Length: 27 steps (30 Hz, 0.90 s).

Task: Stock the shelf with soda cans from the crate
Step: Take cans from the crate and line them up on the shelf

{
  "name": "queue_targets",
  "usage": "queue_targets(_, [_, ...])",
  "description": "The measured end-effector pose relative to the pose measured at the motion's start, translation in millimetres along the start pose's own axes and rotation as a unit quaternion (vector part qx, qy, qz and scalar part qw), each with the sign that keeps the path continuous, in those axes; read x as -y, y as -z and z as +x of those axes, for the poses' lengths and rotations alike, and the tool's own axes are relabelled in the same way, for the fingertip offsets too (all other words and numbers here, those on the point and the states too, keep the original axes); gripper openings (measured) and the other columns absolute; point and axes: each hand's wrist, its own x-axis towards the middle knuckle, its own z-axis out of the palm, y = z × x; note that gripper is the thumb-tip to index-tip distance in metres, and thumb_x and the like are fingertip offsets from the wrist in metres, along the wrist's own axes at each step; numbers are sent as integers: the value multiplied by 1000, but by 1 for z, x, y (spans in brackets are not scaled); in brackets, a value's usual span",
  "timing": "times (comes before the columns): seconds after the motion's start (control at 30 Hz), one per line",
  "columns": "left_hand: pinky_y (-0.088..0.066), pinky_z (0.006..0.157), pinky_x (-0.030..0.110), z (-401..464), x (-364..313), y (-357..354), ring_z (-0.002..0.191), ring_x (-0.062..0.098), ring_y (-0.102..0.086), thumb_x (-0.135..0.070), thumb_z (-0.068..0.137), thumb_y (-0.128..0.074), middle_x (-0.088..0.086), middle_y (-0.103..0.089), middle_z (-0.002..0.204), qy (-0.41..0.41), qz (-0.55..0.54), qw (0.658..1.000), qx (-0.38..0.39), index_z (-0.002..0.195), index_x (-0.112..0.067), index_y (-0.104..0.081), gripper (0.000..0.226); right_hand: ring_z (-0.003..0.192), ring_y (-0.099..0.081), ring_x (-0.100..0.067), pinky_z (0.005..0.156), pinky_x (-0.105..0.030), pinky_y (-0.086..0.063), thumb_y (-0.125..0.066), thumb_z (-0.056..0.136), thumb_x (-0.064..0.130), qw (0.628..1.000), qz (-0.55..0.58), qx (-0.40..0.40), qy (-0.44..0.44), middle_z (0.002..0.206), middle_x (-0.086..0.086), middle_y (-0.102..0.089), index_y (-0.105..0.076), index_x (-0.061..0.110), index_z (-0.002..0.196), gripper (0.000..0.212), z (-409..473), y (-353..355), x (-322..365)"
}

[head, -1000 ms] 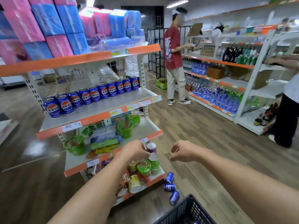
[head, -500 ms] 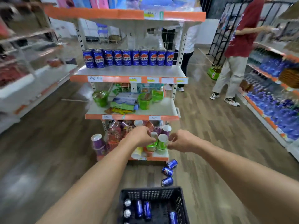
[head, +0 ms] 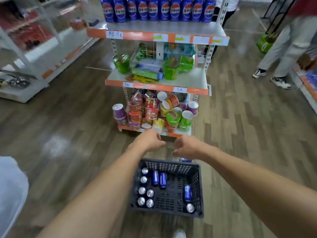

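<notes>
The shelf unit (head: pixel 212 30) is the biggest thing here and serves as the landmark. Along the back of its top visible level stands a full row of blue soda cans (head: pixel 157 9), edge to edge, so part of the stocking looks done; the front strip of that level lies bare and could take more. The level below holds green cups and packets (head: pixel 147 69), and the lowest level is heaped with noodle cups (head: pixel 154 112).

On the wooden floor (head: pixel 68 134) just in front of the unit sits the black crate (head: pixel 199 191). Inside it are about ten cans (head: pixel 155 177), some upright with silver tops showing, some lying on their sides, so a good share of the work seems left. One more blue can (head: pixel 186 159) peeks out on the floor between crate and unit.

Both hands hover between the crate's far rim and the lowest level. The left hand (head: pixel 151 140) and the right hand (head: pixel 186 146) are each loosely curled and empty, grasping no can.
</notes>
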Motion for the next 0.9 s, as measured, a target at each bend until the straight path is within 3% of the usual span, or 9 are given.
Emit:
queue_targets(0.1, [-50, 91, 35, 9, 20, -34, 107, 19, -62, -44, 87, -68, -3, -67, 120, 25, -13, 999, 24, 110, -26, -66, 29, 99, -64, -23, 78, -31, -51, -65, 86, 32, 1000, 5, 25, -5, 110, -6, -68, -66, 14, 112, 32, 18, -38, -12])
queue_targets(0.2, [-46, 83, 30, 27, 50, -74, 108, 19, -62, -44, 89, -66, -3, -66, 120, 45, -21, 998, 33, 114, -24, -65, 32, 103, -63, -24, 84, -33, -53, -66, 86, 36, 999, -4, 45, -13, 112, -6, -67, -65, 14, 115, 37, 45, -81, -28])
queue_targets(0.37, [-47, 80, 28, 67, 102, -148, 103, 21, -64, -36, 89, -66, 2, -70, 113, 75, -37, 996, 31, 107, -20, -67, 24, 79, -61, -22, 61, -30, -45, -63, 84, 33, 996, -9, 88, 5, 88, -4, -64, -61, 14, 90, 20, 99, -160, -58])
queue_targets(0.53, [-52, 85, 34, 115, 153, -232, 98, 22, -65, -32, 89, -66, 4, -69, 104, 100, -52, 993, 43, 97, -19, -64, 15, 73, -57, -18, 57, -27, -39, -62, 82, 33, 996, -15, 88, 22, 76, 4, -59, -60, 19, 82, 14, 155, -236, -98])
queue_targets(0.63, [-47, 81, 31, 144, 185, -286, 94, 19, -60, -37, 90, -64, 1, -67, 110, 112, -42, 991, 54, 107, -21, -61, 23, 72, -52, -14, 50, -18, -31, -61, 85, 28, 996, -15, 90, 24, 69, 9, -49, -50, 23, 71, 19, 188, -278, -129])
queue_targets(0.73, [-45, 76, 30, 170, 215, -339, 95, 19, -61, -38, 90, -63, 1, -66, 109, 116, -29, 991, 61, 104, -22, -60, 22, 89, -60, -19, 62, -24, -40, -62, 90, 30, 995, -11, 93, 13, 85, 3, -59, -61, 19, 92, 11, 218, -318, -161])
queue_targets(0.8, [-46, 78, 30, 188, 233, -373, 97, 20, -60, -35, 92, -62, 3, -64, 114, 120, -21, 990, 70, 111, -19, -59, 25, 98, -61, -20, 75, -26, -44, -61, 92, 33, 995, -2, 104, -3, 102, -4, -65, -64, 15, 105, 23, 236, -347, -180])
queue_targets(0.83, [-47, 81, 31, 197, 242, -390, 100, 22, -60, -34, 93, -61, 4, -63, 117, 124, -15, 989, 76, 115, -17, -58, 28, 98, -60, -20, 74, -26, -44, -61, 93, 32, 994, 3, 112, -12, 105, -4, -66, -63, 15, 104, 21, 247, -366, -191])
queue_targets(0.9, [-48, 85, 34, 213, 258, -424, 107, 26, -60, -33, 93, -60, 7, -61, 121, 128, 5, 988, 91, 117, -14, -56, 31, 96, -58, -21, 64, -23, -40, -59, 93, 30, 992, -11, 122, -9, 100, -2, -64, -54, 23, 83, 13, 266, -406, -208])
